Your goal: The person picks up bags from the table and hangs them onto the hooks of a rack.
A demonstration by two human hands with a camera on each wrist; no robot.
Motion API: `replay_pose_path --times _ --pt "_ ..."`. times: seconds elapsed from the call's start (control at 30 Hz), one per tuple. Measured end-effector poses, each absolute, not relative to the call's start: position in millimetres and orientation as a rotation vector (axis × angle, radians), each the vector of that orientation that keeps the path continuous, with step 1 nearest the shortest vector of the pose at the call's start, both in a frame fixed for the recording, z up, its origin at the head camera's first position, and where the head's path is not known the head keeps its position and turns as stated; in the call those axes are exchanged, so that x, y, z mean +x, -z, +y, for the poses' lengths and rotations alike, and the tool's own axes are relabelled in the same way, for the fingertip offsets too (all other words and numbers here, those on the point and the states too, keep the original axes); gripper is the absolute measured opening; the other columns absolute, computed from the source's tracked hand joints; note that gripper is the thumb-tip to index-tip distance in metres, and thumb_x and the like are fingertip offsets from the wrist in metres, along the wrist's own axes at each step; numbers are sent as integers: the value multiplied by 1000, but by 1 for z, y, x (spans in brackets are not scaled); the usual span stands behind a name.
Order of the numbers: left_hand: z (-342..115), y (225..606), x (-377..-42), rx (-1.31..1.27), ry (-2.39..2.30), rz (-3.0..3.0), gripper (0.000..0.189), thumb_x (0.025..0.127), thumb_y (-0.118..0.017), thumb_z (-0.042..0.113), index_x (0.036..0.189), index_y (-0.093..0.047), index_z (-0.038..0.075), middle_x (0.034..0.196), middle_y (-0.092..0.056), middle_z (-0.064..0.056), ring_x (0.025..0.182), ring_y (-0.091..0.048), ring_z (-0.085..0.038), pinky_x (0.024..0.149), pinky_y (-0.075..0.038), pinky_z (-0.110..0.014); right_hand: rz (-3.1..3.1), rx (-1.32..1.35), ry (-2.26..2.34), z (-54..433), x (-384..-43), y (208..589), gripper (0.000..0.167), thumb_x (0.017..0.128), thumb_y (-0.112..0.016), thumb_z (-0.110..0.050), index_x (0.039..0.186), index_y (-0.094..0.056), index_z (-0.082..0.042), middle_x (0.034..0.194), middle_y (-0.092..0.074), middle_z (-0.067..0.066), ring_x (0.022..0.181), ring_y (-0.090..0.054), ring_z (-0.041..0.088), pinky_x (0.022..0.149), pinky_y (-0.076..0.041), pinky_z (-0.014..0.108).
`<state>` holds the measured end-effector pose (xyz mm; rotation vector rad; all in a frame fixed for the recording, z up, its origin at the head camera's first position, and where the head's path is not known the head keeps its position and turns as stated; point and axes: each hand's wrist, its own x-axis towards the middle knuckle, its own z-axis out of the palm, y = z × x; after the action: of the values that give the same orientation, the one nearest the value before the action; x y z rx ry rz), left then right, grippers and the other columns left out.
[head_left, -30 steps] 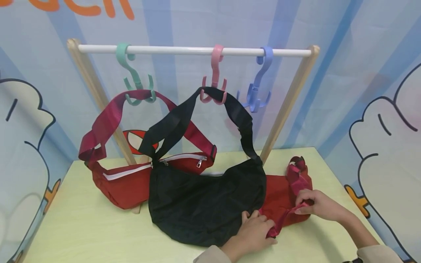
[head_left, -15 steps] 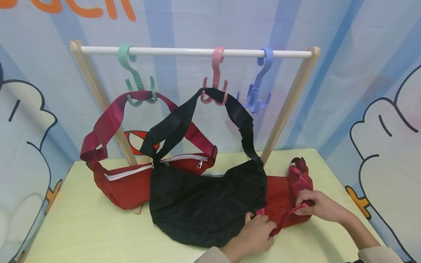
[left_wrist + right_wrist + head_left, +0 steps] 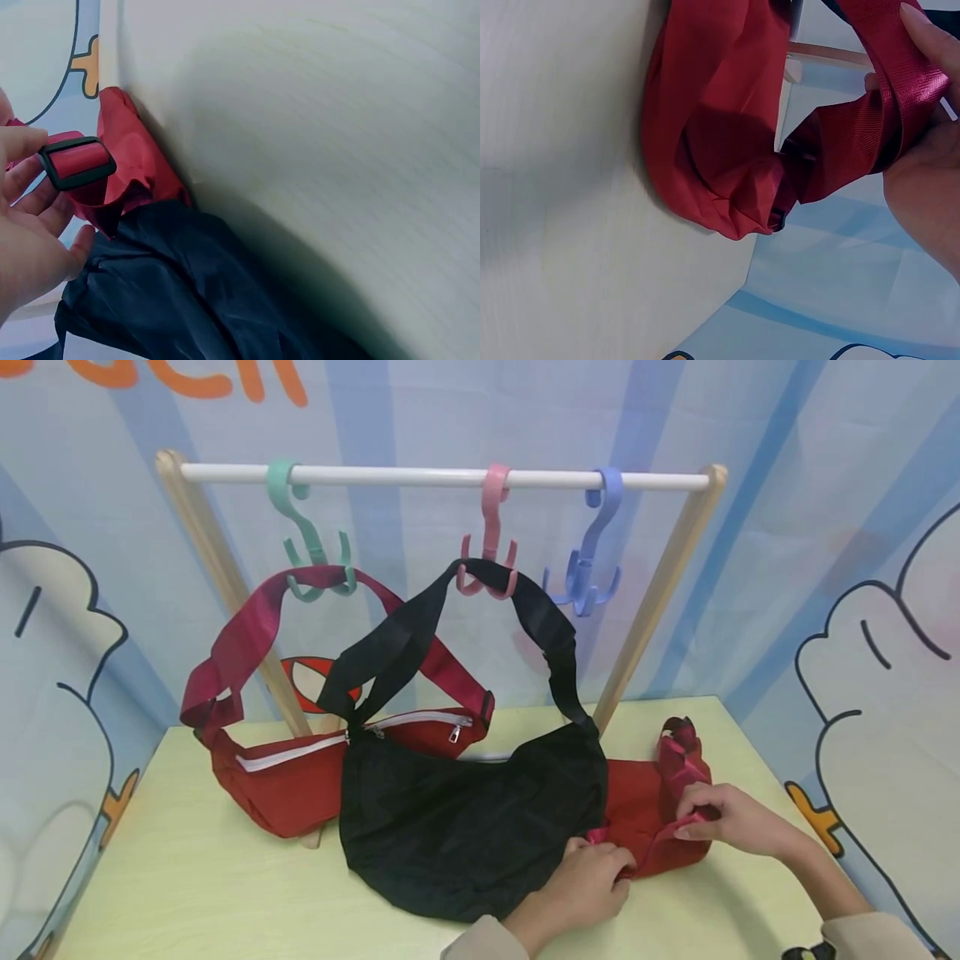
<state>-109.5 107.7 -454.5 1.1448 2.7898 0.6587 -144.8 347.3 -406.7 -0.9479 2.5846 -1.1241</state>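
Observation:
A red shoulder bag [image 3: 630, 793] lies on the table at the right, partly behind a black shoulder bag [image 3: 472, 827]. My left hand [image 3: 588, 885] is at the black bag's lower right edge. In the left wrist view its thumb and fingers hold the red bag's strap by a black slider buckle [image 3: 77, 162]. At the red bag's right end, my right hand [image 3: 738, 818] grips the crimson strap [image 3: 907, 82] between thumb and fingers. The right wrist view shows that strap doubled and twisted. The black bag's strap loops over a pink hook [image 3: 491, 527].
A second red bag [image 3: 277, 785] hangs by its strap from a green hook [image 3: 303, 527] at the left. A blue hook [image 3: 588, 543] hangs at the right of the white rod [image 3: 397, 476]. Wooden posts [image 3: 660, 585] carry the rod above the pale table [image 3: 187, 893].
My left hand's fingers have curled in more around the strap, and less strap shows beside them. My right hand has shifted slightly up and right, still gripping the strap.

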Motion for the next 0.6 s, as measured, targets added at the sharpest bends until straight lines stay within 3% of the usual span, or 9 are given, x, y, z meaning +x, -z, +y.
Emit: replay_pose_path --times 0.23,0.47,0.6 --pt "103 449 -115 1154 -792 2791 14 86 -61 14 99 -66 16 92 -64 11 85 -57 0 75 -39 -16 2604 -988 1130 348 -147 399 10 78 -71 -8 78 -62 -12 73 -52 -6 65 -47 8 54 -40 24" --pt "97 437 -121 1068 -980 2695 15 87 -58 9 101 -65 10 92 -64 7 82 -57 0 74 -43 -15 2649 -1012 1090 351 -149 396 12 77 -72 -6 77 -61 -13 73 -51 -6 65 -46 7 55 -38 23" --pt "95 434 -125 1066 -1057 2656 15 88 -58 6 100 -65 9 88 -64 6 73 -53 1 70 -42 -13 2656 -1022 1084 353 -149 396 16 77 -70 -3 77 -61 -16 73 -51 -5 68 -46 8 57 -37 24"
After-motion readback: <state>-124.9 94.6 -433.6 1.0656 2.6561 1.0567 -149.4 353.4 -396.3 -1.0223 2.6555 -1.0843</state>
